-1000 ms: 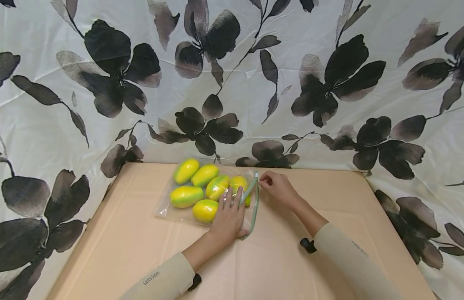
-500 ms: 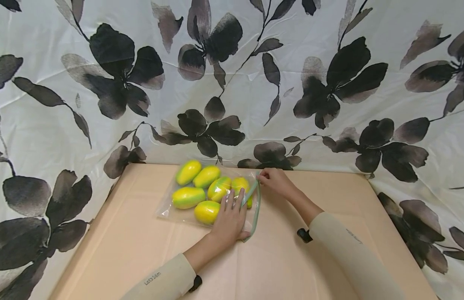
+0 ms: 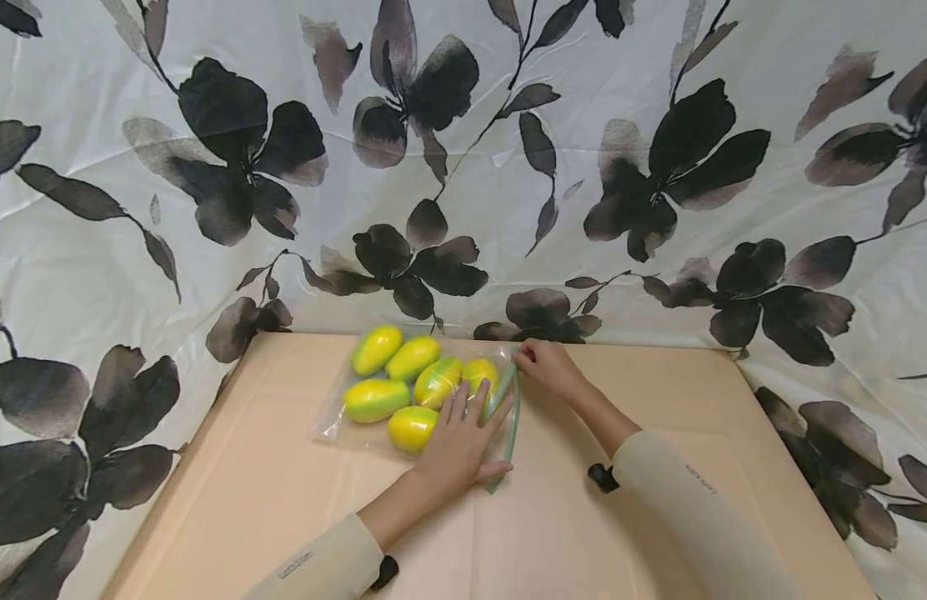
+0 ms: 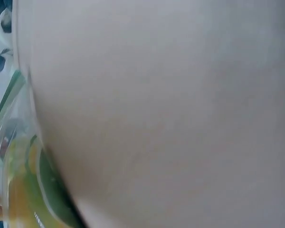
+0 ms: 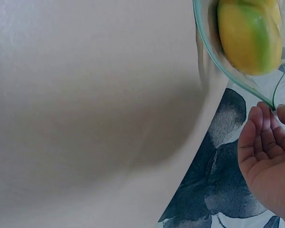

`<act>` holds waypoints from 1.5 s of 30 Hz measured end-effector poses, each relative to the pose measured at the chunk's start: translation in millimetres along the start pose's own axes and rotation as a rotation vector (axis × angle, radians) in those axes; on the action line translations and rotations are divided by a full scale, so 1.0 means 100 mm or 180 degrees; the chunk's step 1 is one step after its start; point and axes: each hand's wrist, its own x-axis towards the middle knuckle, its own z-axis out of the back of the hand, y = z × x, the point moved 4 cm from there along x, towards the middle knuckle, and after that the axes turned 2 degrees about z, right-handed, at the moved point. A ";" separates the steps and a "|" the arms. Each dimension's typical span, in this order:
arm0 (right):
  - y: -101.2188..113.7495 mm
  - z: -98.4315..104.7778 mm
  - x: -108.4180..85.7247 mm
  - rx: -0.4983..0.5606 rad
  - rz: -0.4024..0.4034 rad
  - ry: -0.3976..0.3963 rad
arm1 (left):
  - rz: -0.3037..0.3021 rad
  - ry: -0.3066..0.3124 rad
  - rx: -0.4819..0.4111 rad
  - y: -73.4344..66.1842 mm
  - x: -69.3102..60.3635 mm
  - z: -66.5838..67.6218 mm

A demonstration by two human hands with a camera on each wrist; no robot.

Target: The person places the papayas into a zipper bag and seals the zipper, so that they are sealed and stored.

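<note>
A clear zip bag (image 3: 330,427) with a green strip along its mouth lies near the table's far edge. Inside it are several yellow-green mangoes (image 3: 376,401). My left hand (image 3: 454,442) rests on the bag with fingers spread, thumb by the green strip's near end. At the strip's far corner, my right hand (image 3: 551,365) pinches the bag between thumb and fingertips. The right wrist view shows that pinch, with the green edge (image 5: 229,75) bowed around a mango (image 5: 249,40). In the left wrist view only a slice of bag (image 4: 20,111) and mango (image 4: 20,194) shows.
The bag lies on a light tan tabletop (image 3: 283,517), whose far edge runs just behind it. A white cloth with dark flowers (image 3: 508,200) hangs behind and at both sides. Bare tabletop stretches right of the bag and toward me.
My left hand's thumb and index finger have spread wider toward the green strip, which looks straighter and less gaping. The right hand keeps its pinch at the corner, its arm shifted slightly left.
</note>
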 end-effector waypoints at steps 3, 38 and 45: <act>0.01 -0.03 -0.01 -0.0027 0.0019 -0.0058 | 0.0123 -0.0231 -0.0416 0.09 0.07 0.09; 0.20 -0.05 0.06 0.0028 0.0230 -0.0093 | 0.0834 0.0230 -0.1921 0.73 1.26 0.12; 0.19 -0.03 0.04 -0.0004 0.0241 -0.0143 | 0.0676 0.0172 -0.1888 0.70 1.28 0.08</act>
